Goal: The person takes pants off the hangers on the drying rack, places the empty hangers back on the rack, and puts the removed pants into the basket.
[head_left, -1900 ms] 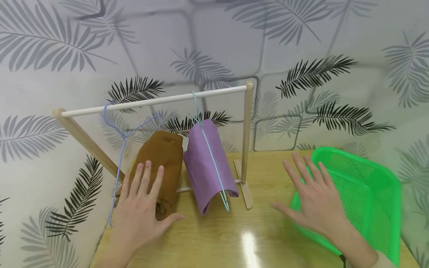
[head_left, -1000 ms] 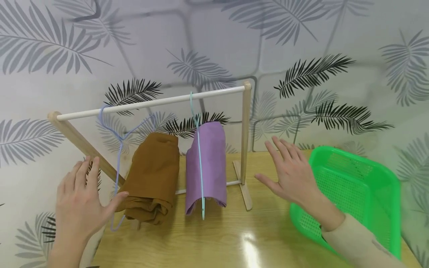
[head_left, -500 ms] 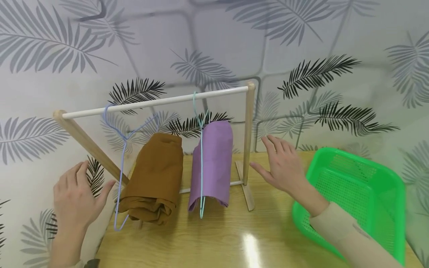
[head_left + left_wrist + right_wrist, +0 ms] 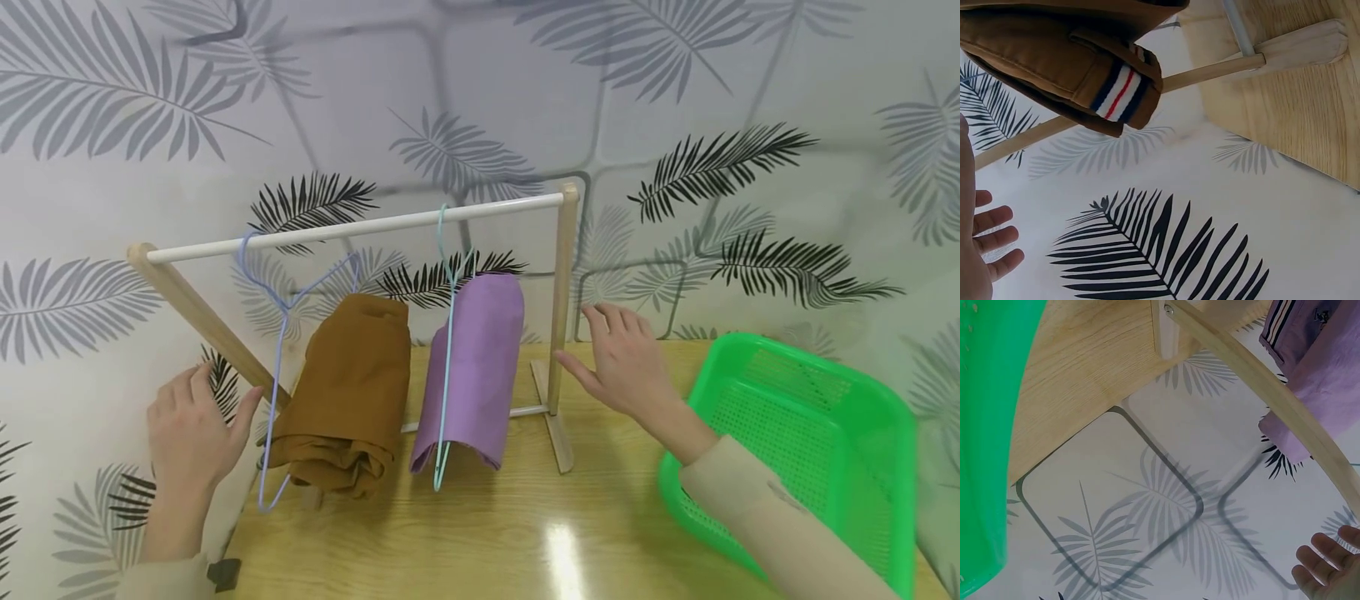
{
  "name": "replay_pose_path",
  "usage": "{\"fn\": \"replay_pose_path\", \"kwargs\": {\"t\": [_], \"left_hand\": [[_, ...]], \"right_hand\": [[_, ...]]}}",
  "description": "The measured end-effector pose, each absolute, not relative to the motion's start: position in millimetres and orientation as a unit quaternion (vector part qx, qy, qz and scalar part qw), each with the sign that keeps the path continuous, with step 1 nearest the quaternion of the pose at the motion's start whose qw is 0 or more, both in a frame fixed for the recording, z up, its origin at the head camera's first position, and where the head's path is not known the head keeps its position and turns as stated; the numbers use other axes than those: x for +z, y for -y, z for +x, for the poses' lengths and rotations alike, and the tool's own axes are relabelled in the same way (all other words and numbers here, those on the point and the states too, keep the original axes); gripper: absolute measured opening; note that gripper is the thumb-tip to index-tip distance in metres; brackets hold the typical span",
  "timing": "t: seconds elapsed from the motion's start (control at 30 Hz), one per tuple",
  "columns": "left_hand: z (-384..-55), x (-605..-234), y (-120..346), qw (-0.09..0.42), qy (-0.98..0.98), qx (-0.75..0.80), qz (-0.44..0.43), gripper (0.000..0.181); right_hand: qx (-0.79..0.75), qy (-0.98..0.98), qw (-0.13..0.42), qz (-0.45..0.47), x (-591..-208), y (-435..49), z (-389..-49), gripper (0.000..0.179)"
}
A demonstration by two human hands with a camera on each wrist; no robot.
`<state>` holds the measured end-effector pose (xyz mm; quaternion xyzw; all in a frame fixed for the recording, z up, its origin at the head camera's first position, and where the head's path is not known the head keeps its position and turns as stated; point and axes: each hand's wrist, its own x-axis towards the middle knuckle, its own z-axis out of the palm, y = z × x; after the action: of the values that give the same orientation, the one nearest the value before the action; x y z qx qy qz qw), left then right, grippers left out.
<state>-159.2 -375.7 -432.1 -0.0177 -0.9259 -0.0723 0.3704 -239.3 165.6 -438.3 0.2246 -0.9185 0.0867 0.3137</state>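
The brown garment [image 4: 345, 392] and purple garment [image 4: 480, 358] already hang from the rack [image 4: 352, 227], towards the left edge of the tabletop [image 4: 480, 542]; hanging seems finished, nothing left. Left hand [image 4: 189, 425] and right hand [image 4: 626, 357] hold nothing, thumbs apart.

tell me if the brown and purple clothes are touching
Apart. The head view shows a strip of table between the brown garment and the purple garment.

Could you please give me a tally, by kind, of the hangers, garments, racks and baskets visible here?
Hangers: 2, a blue hanger and a teal hanger
Garments: 2, a brown garment and a purple garment
Racks: 1, a wooden rack with white bars
Baskets: 1, a green basket
Total: 6
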Motion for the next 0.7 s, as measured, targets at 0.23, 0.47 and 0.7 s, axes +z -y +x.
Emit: {"fn": "replay_pose_path", "kwargs": {"t": [0.23, 0.47, 0.7], "left_hand": [[-170.3, -442.2, 380.4, 0.355, 0.932, -0.071, -0.011, 0.096], [-179.1, -453.2, 383.7, 0.343, 0.937, -0.064, -0.012, 0.080], [-182.5, -459.3, 384.0, 0.339, 0.939, -0.059, -0.016, 0.073]], "right_hand": [[0.071, 0.919, 0.311, 0.232, -436.4, -159.1, -250.4, 0.079], [0.040, 0.919, 0.318, 0.231, -436.4, -153.8, -259.3, 0.073], [0.019, 0.921, 0.318, 0.226, -437.4, -150.9, -265.0, 0.069]]}}
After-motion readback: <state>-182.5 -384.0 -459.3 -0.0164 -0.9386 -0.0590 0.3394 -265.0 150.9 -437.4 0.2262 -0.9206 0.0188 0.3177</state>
